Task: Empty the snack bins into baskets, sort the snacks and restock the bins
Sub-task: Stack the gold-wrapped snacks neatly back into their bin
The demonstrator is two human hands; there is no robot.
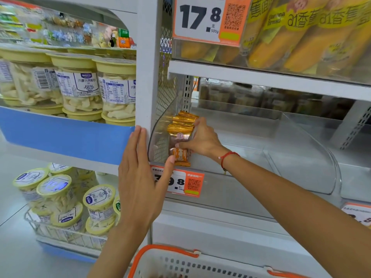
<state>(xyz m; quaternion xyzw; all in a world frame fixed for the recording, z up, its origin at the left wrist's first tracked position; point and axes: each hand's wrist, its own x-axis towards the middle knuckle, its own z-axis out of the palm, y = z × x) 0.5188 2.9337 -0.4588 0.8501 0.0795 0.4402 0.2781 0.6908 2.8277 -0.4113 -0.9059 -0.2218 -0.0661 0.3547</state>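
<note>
On the white shop shelf (pixel 241 77), the right hand (pixel 202 137) clasps gold snack packets (pixel 180 128) in the clear bin (pixel 301 149); at seven o'clock, the left hand (pixel 140 177) lies flat-fingered, thumb seemingly touching them.

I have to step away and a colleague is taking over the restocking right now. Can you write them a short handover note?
Left hand: open, fingers straight, flat against the clear bin outer left wall.
Right hand: inside the bin, pressing a row of gold snack packets against the left wall.
Basket: directly below the shelf.
Done: one row of packets stands in the bin.
Left: the bin is mostly bare, so keep filling it.
</note>
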